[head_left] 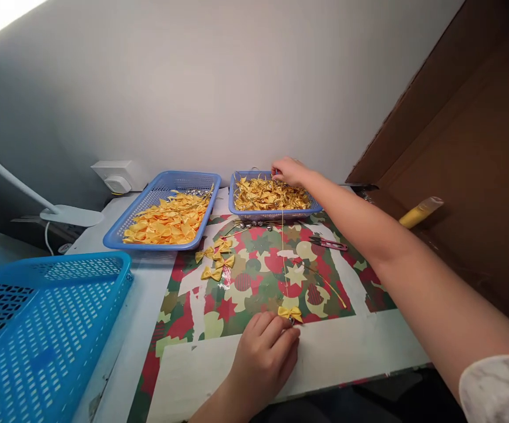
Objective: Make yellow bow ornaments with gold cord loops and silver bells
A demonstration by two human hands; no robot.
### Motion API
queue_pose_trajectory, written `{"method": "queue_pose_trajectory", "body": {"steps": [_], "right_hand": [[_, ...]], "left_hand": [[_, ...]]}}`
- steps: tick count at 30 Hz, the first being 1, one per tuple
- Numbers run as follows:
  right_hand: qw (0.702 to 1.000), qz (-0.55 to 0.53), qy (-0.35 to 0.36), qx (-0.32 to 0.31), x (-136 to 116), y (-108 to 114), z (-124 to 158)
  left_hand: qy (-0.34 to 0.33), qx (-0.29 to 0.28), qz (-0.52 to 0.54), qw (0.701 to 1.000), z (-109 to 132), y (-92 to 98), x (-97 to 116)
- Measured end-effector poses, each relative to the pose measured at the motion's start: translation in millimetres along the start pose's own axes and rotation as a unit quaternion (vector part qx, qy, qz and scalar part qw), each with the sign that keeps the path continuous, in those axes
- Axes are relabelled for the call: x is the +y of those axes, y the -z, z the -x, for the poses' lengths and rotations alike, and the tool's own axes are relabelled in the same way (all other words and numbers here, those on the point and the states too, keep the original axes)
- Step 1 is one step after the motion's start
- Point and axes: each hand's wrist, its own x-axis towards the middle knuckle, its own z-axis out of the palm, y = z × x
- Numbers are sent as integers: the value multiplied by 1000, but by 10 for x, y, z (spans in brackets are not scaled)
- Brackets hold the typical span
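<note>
In the head view my left hand [265,355] rests at the table's near side, its fingers curled at a small yellow ribbon bow [290,313] with a round silver bell below it. The fingertips are partly hidden behind the hand. A thin gold cord [283,252] runs away from the bow in a nearly straight line. Its far end reaches my right hand [290,171], whose closed fingers pinch it over a blue basket [269,215] full of yellow bows with cords. Several loose bows [224,260] lie left of the cord.
A blue basket [114,239] of yellow ribbon pieces stands at the back left. Nearer is a bright blue basket [91,329]. Silver bells [260,224] and red-handled thread snips [329,243] lie on the patterned sheet. Cardboard [465,123] rises on the right; a white lamp [71,215] stands left.
</note>
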Motion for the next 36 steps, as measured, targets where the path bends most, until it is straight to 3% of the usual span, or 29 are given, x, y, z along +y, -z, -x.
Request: {"method": "queue_pose_trajectory", "body": {"steps": [4, 7, 11, 15, 19, 23, 27, 32, 36], "right_hand": [[1000, 0, 12, 28, 11, -9, 109], [998, -7, 1, 69, -20, 23, 245], [986, -34, 19, 165, -159, 84, 580], [976, -34, 88, 194, -324, 88, 1085], [985, -40, 102, 136, -383, -23, 1504], [993, -66, 59, 72, -447, -158, 1623], [995, -56, 69, 40, -716, -268, 1527], [994, -36, 99, -30, -1276, -426, 1223], [991, -37, 91, -85, -1500, -346, 1023]], "left_hand": [[10, 54, 61, 997, -1, 85, 27], [28, 60, 70, 995, -5, 121, 21], [63, 34, 61, 996, -14, 126, -6], [87, -22, 34, 995, -17, 98, -48], [65, -77, 22, 995, 4, 27, -88], [63, -87, 20, 994, 19, -54, -118], [77, -68, -11, 995, -15, -89, -152], [91, -32, -21, 995, -65, -50, -135], [102, 2, 18, 995, -64, 29, -113]]}}
